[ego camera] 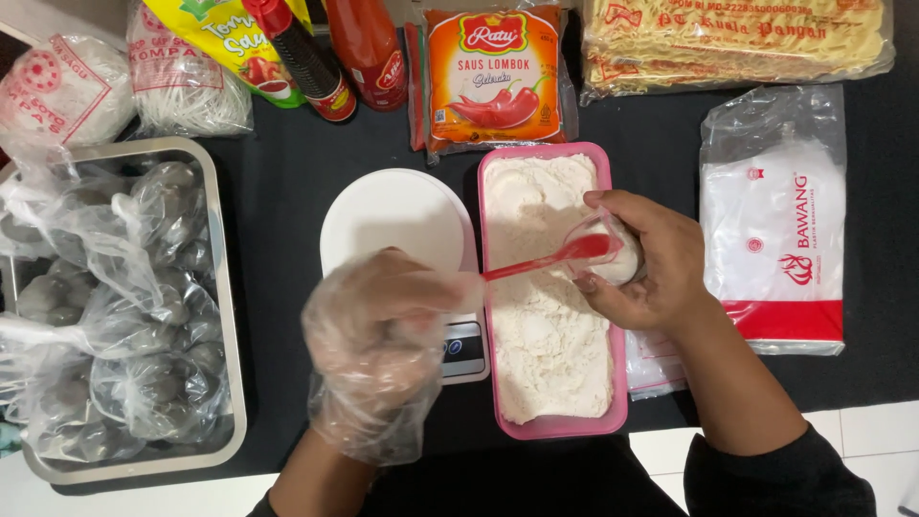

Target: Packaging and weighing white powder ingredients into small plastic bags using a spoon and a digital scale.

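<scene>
Flour [546, 325] may spill off the red spoon [555, 258] held by the gloved left hand [378, 345] if it misses the small clear bag [608, 244] the right hand [641, 263] holds.

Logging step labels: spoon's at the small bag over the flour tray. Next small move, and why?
Probably tip the red spoon so its load drops into the small clear bag. The gloved left hand holds the handle, the bowl sits at the bag's mouth, and the bare right hand holds the bag open above the pink flour tray.

The left hand [383, 345] wears a thin, clear, crinkled plastic glove; the right hand [641, 263] is bare, with dark sleeves on both arms
</scene>
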